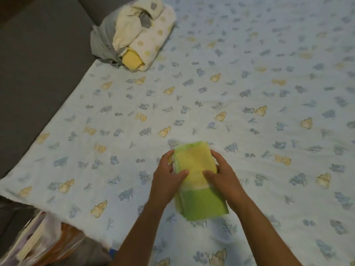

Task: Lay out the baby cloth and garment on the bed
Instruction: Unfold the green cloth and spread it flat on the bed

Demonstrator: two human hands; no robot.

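A folded yellow and green garment [199, 200] rests on the light blue animal-print baby cloth [240, 104], which is spread flat over the bed. My left hand [169, 179] grips the garment's left edge, thumb on top. My right hand [222, 177] grips its right edge the same way. The garment is still folded, its green end toward me.
A bundle of folded cream, grey and yellow baby clothes [134, 35] lies at the cloth's far left corner. Dark grey bedding [38, 64] shows to the left. A pile of bags and fabric [44, 240] sits beyond the bed's near left corner.
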